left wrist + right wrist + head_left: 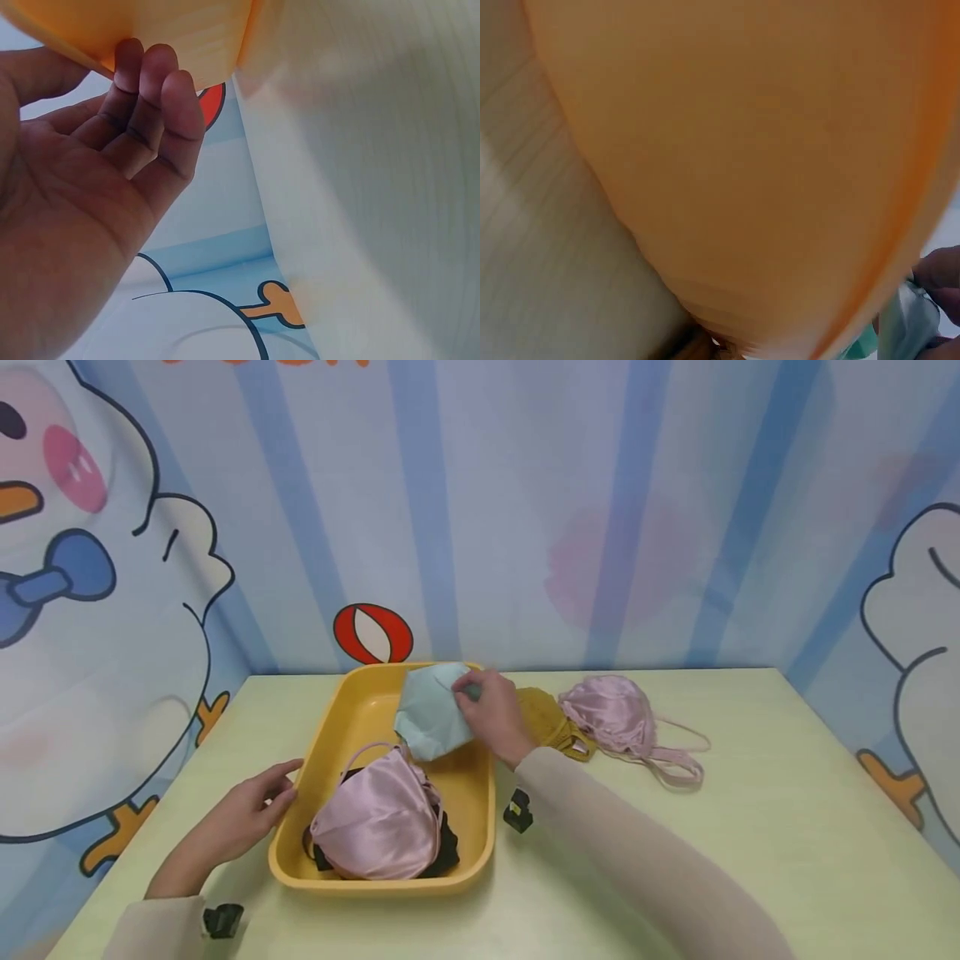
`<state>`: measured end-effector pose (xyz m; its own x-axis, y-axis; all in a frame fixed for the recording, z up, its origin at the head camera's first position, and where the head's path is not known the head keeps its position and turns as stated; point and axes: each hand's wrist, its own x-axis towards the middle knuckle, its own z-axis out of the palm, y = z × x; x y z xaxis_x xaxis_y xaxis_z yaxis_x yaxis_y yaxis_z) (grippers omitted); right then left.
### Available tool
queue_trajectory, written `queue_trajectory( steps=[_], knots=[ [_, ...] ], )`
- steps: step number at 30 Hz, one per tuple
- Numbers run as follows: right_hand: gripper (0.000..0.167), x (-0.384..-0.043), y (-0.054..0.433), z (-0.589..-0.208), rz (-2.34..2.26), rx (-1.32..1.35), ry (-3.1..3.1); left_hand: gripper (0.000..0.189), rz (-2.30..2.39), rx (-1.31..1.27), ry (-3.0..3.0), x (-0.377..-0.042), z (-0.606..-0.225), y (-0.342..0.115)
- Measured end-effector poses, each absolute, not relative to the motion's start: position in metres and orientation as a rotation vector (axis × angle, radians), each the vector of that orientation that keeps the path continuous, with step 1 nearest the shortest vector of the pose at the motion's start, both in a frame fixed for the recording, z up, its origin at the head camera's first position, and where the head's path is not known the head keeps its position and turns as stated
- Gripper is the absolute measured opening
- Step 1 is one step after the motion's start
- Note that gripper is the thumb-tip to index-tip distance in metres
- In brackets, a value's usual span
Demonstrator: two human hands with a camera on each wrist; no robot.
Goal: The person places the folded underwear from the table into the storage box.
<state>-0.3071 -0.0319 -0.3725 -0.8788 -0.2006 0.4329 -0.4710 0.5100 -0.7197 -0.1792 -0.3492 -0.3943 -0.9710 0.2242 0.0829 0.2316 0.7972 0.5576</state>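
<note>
A yellow plastic tray (pixel 378 887) stands on the table. My left hand (pixel 243 814) rests at its left side, with loosely bent fingers touching the outer wall (pixel 214 37) in the left wrist view. Over the far right part of the tray, my right hand (pixel 491 714) pinches a mint-green bra (pixel 429 714) by its upper right edge; the bra hangs partly inside. A pink satin bra (pixel 378 818) lies in the tray's near half, on top of a black garment (pixel 447 850) that is mostly covered. In the right wrist view the tray wall hides most of the mint-green bra (pixel 909 322).
Right of the tray lie a mustard-yellow bra (pixel 543 718), partly behind my right hand, and another pink satin bra (pixel 611 710) with its straps spread to the right. Behind the pale table (pixel 750 827) rises a printed backdrop (pixel 517 527).
</note>
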Motion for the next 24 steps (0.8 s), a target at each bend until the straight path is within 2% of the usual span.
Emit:
queue_trajectory(
  steps=[8, 20, 24],
  knots=[
    [0.012, -0.310, -0.041, -0.383, 1.274, 0.559, -2.679, 0.043, -0.918, -0.368, -2.973, -0.180, -0.395, -0.350],
    [0.051, -0.308, -0.044, -0.380, 1.095, 0.695, -2.940, 0.043, -0.920, -0.366, -2.973, -0.180, -0.394, -0.349],
    [0.056, -0.307, -0.047, -0.379, 1.012, 0.802, -3.004, 0.043, -0.924, -0.361, -2.974, -0.180, -0.395, -0.349]
  ],
)
